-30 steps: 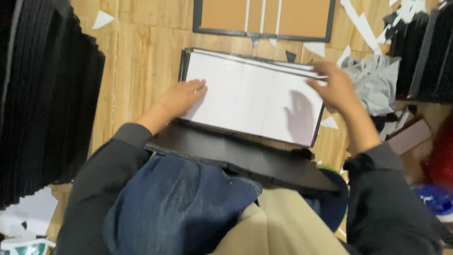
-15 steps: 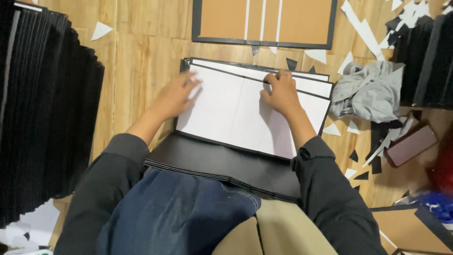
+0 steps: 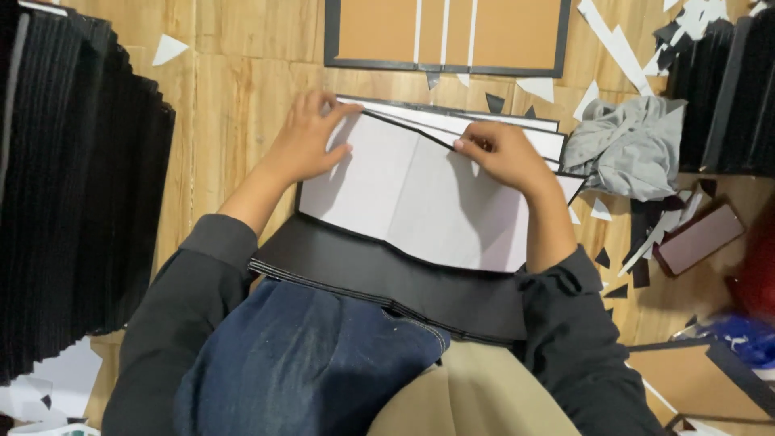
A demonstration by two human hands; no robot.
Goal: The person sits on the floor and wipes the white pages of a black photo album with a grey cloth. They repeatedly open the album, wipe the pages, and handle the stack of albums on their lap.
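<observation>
White card [image 3: 420,202], creased down its middle, lies on top of a stack of black-edged boards [image 3: 379,278] on a wooden floor [image 3: 234,89], directly in front of a seated person in dark sleeves and denim. The left hand [image 3: 311,137] rests at the card's upper left corner, fingers spread and mostly flat, thumb along the sheet's face, pressing rather than closing around anything. The right hand [image 3: 500,153] sits near the upper edge to the right of the crease, fingers curled and pinched on the rim of the top sheet, which is raised slightly off the white layers beneath it. Those lower sheets fan out behind the hands, their edges showing as thin white and black lines.

Beyond the stack lies a brown panel [image 3: 448,32] framed in black and crossed by pale vertical strips. A crumpled grey cloth [image 3: 626,149] sits just right of the card, touching the fanned edges or nearly so. A small brown block [image 3: 698,238] lies farther right among black and white paper scraps [image 3: 613,48]. A tall row of black boards [image 3: 73,194] stands on edge along the left side, well apart from the hands, and more black boards [image 3: 726,89] stand at upper right.
</observation>
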